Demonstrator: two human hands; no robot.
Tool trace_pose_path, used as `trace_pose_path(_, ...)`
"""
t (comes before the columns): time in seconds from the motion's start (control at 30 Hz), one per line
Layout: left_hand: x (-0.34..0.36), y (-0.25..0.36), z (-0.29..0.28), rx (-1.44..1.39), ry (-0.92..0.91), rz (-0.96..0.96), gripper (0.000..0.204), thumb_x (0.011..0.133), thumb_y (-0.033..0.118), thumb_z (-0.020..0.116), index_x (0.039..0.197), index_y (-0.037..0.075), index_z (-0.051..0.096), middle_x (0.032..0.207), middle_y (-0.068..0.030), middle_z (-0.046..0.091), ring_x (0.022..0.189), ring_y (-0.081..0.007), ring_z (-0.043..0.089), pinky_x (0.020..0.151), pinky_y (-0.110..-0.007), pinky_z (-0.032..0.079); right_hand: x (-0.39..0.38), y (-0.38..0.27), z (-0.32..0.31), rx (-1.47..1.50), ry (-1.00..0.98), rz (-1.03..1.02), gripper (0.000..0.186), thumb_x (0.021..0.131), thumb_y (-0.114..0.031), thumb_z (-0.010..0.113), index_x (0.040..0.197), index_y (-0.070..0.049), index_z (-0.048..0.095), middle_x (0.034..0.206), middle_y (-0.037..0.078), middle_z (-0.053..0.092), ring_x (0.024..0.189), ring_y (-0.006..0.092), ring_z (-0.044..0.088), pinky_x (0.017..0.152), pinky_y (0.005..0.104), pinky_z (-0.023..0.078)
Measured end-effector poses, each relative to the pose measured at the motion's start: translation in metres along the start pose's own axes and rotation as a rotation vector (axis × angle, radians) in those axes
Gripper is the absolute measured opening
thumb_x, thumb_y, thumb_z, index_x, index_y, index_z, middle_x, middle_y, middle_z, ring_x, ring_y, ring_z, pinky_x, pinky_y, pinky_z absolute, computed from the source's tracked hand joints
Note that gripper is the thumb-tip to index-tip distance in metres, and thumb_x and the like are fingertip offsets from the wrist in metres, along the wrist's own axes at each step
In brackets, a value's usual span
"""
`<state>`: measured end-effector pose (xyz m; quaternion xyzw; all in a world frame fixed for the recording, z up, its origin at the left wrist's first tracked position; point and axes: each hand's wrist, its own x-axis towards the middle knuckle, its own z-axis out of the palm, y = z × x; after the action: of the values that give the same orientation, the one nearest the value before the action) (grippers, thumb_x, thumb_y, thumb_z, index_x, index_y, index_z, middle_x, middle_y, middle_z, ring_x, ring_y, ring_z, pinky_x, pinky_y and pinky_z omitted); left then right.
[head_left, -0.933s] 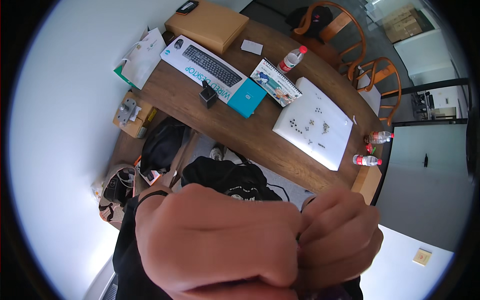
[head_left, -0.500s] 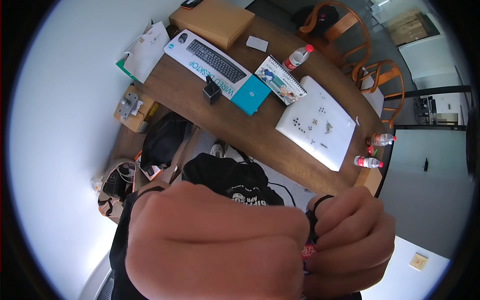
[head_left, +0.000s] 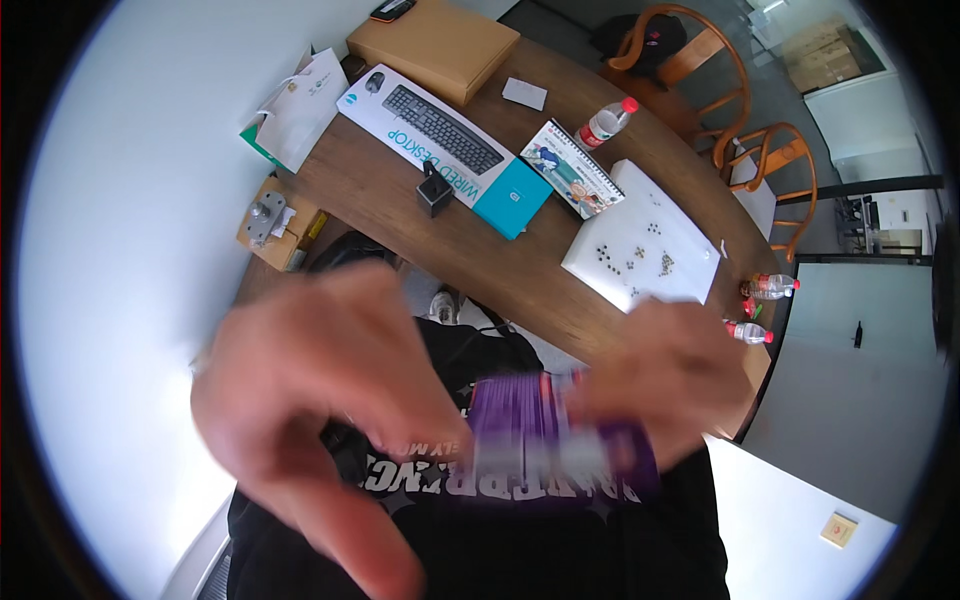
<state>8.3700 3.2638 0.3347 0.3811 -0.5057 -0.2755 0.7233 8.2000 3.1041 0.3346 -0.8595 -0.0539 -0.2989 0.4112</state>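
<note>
In front of my dark shirt is a purple packet, blurred, with fine ridges at one end and a pale, shiny patch below. My right hand is closed on its right side, fingers curled and smeared by motion. On the left, my left hand has its thumb and forefinger spread wide apart with nothing between them. That forefinger's tip is close to the packet's left edge; I cannot tell whether it touches. The packet's right part is partly hidden by my right hand.
Beyond my hands, a brown table holds a keyboard box, a black cube-shaped device, a desk calendar, a white board with small dark pieces, and a red-capped bottle. A cardboard box sits farther back.
My hands, formerly fists side by side, have drawn apart. The left has moved left and spread its thumb and forefinger; the right has risen, and the purple packet now shows between them.
</note>
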Motion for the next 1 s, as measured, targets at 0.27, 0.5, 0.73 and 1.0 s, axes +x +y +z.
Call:
trace_pose_path(0.27, -0.085, -0.037, -0.109, 0.399, 0.622, -0.531, 0.031, 0.096, 0.034, 0.043, 0.088, 0.006, 0.053, 0.064, 0.0036, 0.039, 0.054, -0.005, 0.033, 0.049, -0.02, 0.024, -0.119, 0.243, 0.037, 0.228, 0.071, 1.087, 0.023, 0.083, -0.02, 0.067, 0.078, -0.001, 0.057, 0.07, 0.005, 0.056, 0.06, 0.0095, 0.051, 0.052, 0.0256, 0.039)
trace_pose_path(0.5, -0.136, -0.037, -0.129, 0.345, 0.895, -0.579, 0.026, 0.099, 0.024, 0.04, 0.086, 0.006, 0.053, 0.062, 0.0042, 0.034, 0.053, -0.0052, 0.028, 0.049, -0.021, 0.022, -0.169, 0.363, 0.109, 0.35, 0.443, 1.306, 0.018, 0.085, -0.018, 0.065, 0.09, 0.0, 0.064, 0.069, 0.002, 0.059, 0.056, 0.0073, 0.053, 0.047, 0.0215, 0.042)
trace_pose_path(0.73, -0.144, -0.038, -0.124, 0.326, 0.842, -0.614, 0.025, 0.1, 0.022, 0.041, 0.088, 0.003, 0.054, 0.061, 0.003, 0.037, 0.051, -0.0044, 0.032, 0.046, -0.02, 0.024, -0.171, 0.391, 0.126, 0.3, 0.724, 1.395, 0.019, 0.084, -0.015, 0.065, 0.093, 0.002, 0.063, 0.074, 0.004, 0.061, 0.062, 0.0099, 0.058, 0.054, 0.0223, 0.049)
trace_pose_path(1.0, -0.145, -0.053, -0.124, 0.132, 0.809, -0.622, 0.025, 0.099, 0.023, 0.043, 0.084, 0.005, 0.052, 0.063, 0.003, 0.035, 0.052, -0.0055, 0.03, 0.047, -0.021, 0.024, -0.184, 0.369, 0.118, 0.33, 0.703, 1.406, 0.028, 0.08, -0.009, 0.067, 0.092, 0.012, 0.051, 0.078, 0.015, 0.063, 0.063, 0.0201, 0.067, 0.054, 0.0302, 0.057)
